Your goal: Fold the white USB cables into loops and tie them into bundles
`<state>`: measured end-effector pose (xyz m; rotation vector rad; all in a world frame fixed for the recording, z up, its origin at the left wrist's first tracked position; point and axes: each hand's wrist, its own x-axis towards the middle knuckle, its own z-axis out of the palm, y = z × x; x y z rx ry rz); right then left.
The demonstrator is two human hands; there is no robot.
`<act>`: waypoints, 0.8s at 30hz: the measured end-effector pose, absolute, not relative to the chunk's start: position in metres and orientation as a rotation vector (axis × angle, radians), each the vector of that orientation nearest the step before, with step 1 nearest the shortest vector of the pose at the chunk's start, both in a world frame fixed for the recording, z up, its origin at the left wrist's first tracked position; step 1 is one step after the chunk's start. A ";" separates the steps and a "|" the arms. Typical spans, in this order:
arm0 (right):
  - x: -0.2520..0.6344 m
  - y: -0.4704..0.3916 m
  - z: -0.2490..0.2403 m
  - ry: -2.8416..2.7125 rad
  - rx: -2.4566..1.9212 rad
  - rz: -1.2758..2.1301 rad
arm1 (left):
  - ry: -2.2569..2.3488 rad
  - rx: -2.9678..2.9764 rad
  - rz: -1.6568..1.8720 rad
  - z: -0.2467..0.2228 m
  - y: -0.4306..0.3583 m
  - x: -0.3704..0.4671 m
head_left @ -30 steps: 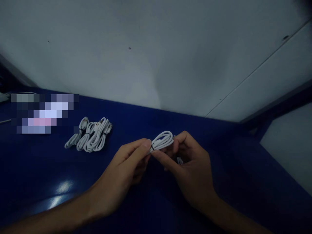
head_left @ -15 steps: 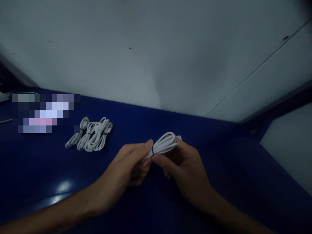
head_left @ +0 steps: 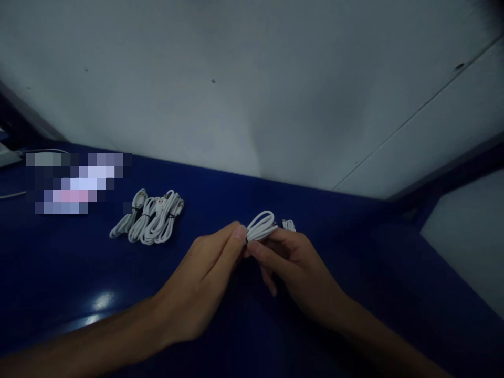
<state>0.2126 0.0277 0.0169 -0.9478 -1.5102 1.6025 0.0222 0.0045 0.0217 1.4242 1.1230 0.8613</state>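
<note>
A coiled white cable [head_left: 263, 226] with a dark tie round it is held between my two hands at the centre. My left hand [head_left: 208, 268] pinches it at the tie, its thumb on top and its fingers mostly hidden. From the other side, my right hand [head_left: 295, 262] grips the coil with thumb and index finger, while a lower finger hangs loose. Several bundled white cables [head_left: 151, 220] lie side by side on the blue table, left of my hands. Part of another white cable [head_left: 289, 225] shows just beyond my right hand.
The blue table [head_left: 59, 262] meets a pale wall [head_left: 220, 121] behind my hands. At the far left are a blurred-out patch, a white object [head_left: 8, 156] and a thin white cable [head_left: 13, 196]. A blue frame stands at the right.
My left hand has turned and closed in over the tie, covering the cable's lower end. The view has shifted slightly, and more of the cable behind my right hand shows.
</note>
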 end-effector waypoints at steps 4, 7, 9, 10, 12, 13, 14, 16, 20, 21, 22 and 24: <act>0.213 0.031 0.018 -1.450 -0.912 1.692 | 1.173 1.593 0.956 0.026 0.006 0.022; 0.214 0.032 0.016 -1.457 -0.904 1.665 | 1.130 1.600 1.000 0.029 0.007 0.022; 0.214 0.032 0.015 -1.480 -0.907 1.629 | 1.100 1.578 1.002 0.029 0.008 0.023; 0.214 0.031 0.014 -1.484 -0.906 1.623 | 1.088 1.561 0.995 0.029 0.008 0.023; 0.214 0.030 0.014 -1.473 -0.899 1.639 | 1.076 1.516 0.985 0.028 0.007 0.023; 0.214 0.030 0.013 -1.459 -0.893 1.651 | 1.075 1.489 0.983 0.027 0.007 0.023; 0.214 0.029 0.013 -1.446 -0.887 1.665 | 1.071 1.455 0.983 0.026 0.006 0.024; 0.214 0.029 0.013 -1.430 -0.884 1.685 | 1.062 1.371 0.994 0.022 0.005 0.025; 0.213 0.029 0.014 -1.441 -0.890 1.667 | 1.055 1.295 1.005 0.017 0.004 0.025; 0.213 0.028 0.014 -1.453 -0.894 1.648 | 1.062 1.312 1.007 0.016 0.004 0.025; 0.213 0.028 0.014 -1.469 -0.900 1.625 | 1.069 1.334 1.011 0.016 0.004 0.025; 0.214 0.026 0.014 -1.508 -0.912 1.586 | 1.072 1.373 1.014 0.017 0.005 0.025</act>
